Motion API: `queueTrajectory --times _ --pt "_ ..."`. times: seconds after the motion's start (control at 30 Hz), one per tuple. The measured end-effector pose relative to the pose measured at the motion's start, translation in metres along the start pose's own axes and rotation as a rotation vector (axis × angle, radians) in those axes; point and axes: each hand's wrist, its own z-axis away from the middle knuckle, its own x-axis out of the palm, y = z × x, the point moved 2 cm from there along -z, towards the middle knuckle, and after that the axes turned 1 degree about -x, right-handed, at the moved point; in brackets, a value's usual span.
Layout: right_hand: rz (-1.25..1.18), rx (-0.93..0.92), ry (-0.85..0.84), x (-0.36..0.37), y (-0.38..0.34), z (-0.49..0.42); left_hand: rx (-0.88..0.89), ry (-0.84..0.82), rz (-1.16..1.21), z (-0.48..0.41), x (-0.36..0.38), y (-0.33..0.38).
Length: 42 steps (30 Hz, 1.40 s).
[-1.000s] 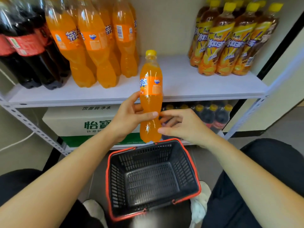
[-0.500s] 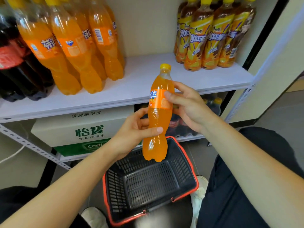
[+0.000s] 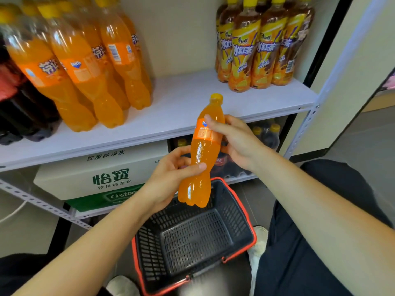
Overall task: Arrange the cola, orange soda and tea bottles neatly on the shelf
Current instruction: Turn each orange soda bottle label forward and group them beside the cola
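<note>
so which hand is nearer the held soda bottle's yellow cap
Right. The right hand grips the orange soda bottle at its label, just below the yellow cap; the left hand holds its lower body, farther down.

A plain beige wall [image 3: 181, 35] rises behind the white shelf [image 3: 181, 99]; smooth grey floor [image 3: 367, 137] lies at right.

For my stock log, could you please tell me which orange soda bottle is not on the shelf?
The tilted bottle in the left hand and right hand above the basket; the others stand on the shelf.
</note>
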Motion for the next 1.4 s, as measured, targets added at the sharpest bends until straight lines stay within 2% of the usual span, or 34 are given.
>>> queueTrajectory --times 0.13,0.27,0.33,0.4,0.5,0.63,0.77,1.0,1.13,1.23,1.33,1.4 --pt "-0.137 -0.012 -0.05 -0.003 -0.009 -0.005 0.015 -0.044 0.08 0.0 -0.003 0.002" --pt "-0.06 -0.086 -0.034 -0.003 -0.01 -0.005 0.048 -0.163 0.067 0.001 -0.003 0.005" --pt "-0.014 -0.112 -0.002 -0.001 -0.007 -0.004 0.068 -0.193 -0.029 0.002 0.001 0.005" --pt "0.035 -0.138 0.002 0.003 -0.005 -0.003 0.078 -0.151 -0.103 0.003 0.005 0.002" --pt "0.063 -0.142 -0.068 0.006 -0.005 -0.002 0.075 -0.083 -0.094 0.004 0.005 0.0" --pt "-0.032 -0.101 -0.177 0.003 -0.008 -0.003 0.065 -0.121 -0.023 0.006 0.0 0.002" --pt "-0.029 -0.135 -0.075 0.002 -0.01 -0.003 0.07 -0.085 0.034 0.004 0.0 0.003" --pt "0.08 -0.167 0.026 0.006 -0.006 -0.003 0.176 0.003 -0.281 0.004 0.002 -0.001" --pt "0.095 -0.129 -0.039 0.005 -0.008 -0.005 0.152 0.032 -0.212 0.0 -0.003 -0.002" --pt "-0.038 -0.079 -0.099 0.001 -0.014 -0.007 0.108 -0.016 -0.098 0.0 -0.008 -0.004" --pt "-0.036 -0.1 -0.07 -0.002 -0.017 -0.008 0.071 -0.06 -0.011 0.0 -0.009 -0.004" --pt "0.015 -0.127 -0.033 -0.001 -0.015 -0.008 0.065 -0.079 -0.045 0.0 -0.007 -0.005"
